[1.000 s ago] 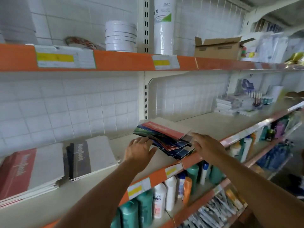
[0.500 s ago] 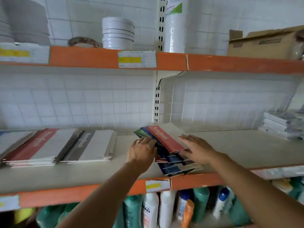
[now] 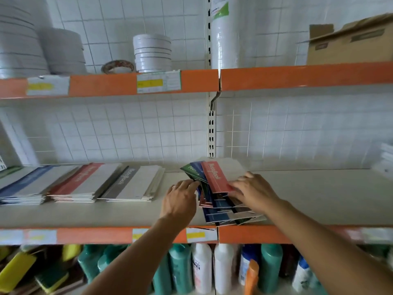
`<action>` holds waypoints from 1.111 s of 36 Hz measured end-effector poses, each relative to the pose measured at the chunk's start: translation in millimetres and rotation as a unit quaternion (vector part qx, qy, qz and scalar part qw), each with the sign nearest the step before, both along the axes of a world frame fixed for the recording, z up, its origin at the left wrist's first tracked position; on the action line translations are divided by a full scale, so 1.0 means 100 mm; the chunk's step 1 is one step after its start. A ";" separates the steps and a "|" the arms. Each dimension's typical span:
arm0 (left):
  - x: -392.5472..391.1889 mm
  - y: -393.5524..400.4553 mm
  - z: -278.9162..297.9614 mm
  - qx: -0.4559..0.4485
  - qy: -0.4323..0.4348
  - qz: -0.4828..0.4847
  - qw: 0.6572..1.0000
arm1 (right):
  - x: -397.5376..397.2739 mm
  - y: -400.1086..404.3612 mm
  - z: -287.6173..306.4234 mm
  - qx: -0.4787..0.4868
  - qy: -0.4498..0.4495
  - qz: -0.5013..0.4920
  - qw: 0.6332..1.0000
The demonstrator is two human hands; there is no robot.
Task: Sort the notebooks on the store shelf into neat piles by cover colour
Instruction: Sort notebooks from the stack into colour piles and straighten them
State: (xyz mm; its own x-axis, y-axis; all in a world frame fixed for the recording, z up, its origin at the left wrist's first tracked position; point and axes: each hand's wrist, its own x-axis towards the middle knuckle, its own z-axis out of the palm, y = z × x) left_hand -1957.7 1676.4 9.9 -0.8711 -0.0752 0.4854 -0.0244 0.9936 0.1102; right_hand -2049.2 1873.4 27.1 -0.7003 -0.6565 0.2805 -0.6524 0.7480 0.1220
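Along the bottom of the frame I am seeing bottles [image 3: 270, 267] standing under the orange shelf edge [image 3: 102, 235]. Just above it, at centre, my left hand [image 3: 179, 201] is lying with its fingers curled against the left side of a fanned, mixed heap [image 3: 221, 207] of notebooks, a ring showing on one finger. My right hand [image 3: 253, 192] is pressing on the heap from the right, fingers spread over the covers; I cannot tell whether the thumb is gripping underneath. A red notebook [image 3: 214, 177] is sitting on top, with blue and green covers poking out beneath. To the left, apart from the heap, three neat piles are lying side by side: blue pile [image 3: 27, 188], red pile [image 3: 83, 184], grey pile [image 3: 134, 184]. In the upper part of the frame, white rolls [image 3: 152, 53] and a carton [image 3: 348, 45] are resting on the top shelf.
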 end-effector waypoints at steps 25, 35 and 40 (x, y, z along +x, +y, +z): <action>-0.42 0.64 0.09 -0.016 -0.129 -0.105 0.986 | 0.07 0.17 0.19 -0.114 0.036 -0.056 0.991; -0.36 0.64 0.08 -0.083 -0.133 -0.080 0.984 | 0.14 0.37 0.12 -0.101 0.046 -0.069 0.991; -0.26 0.61 0.08 -0.131 -0.141 -0.077 0.978 | 0.15 0.34 0.06 -0.084 0.047 -0.049 0.994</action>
